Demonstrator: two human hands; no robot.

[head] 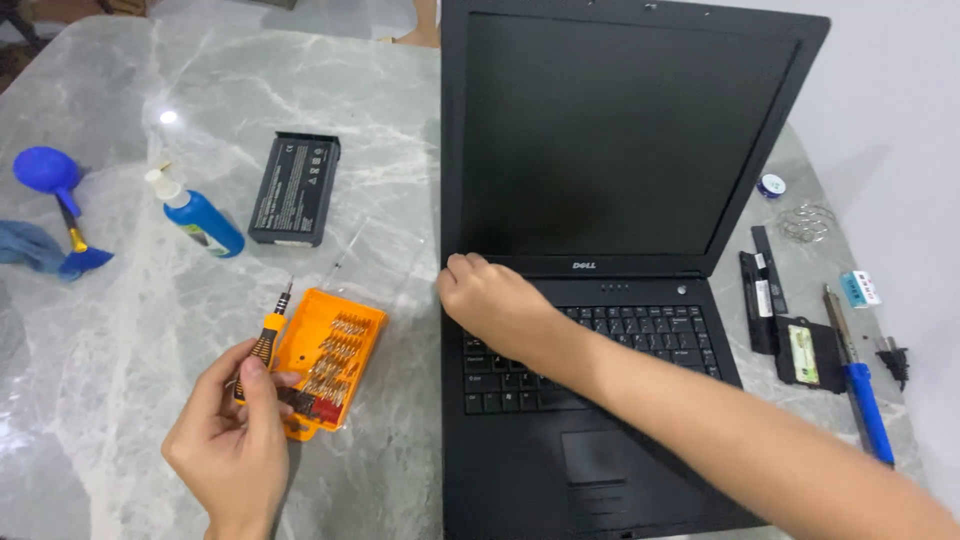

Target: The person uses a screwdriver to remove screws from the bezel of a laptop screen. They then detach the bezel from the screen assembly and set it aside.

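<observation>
Two hands at work: our left hand [235, 435] grips the orange-and-black precision screwdriver [266, 340] at seven o'clock, our right hand [492, 300] curls closed on the open black laptop [600, 300], whose hinge could be scratched if the tip slips.

Black laptop [620, 250], orange bit case [335, 355], grey-veined marble table [120, 330].

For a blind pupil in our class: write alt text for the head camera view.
A left hand holds an orange-handled screwdriver over an orange bit case, while the right hand rests at the hinge of an open black laptop on a grey marble table. A laptop battery lies nearby.
</observation>
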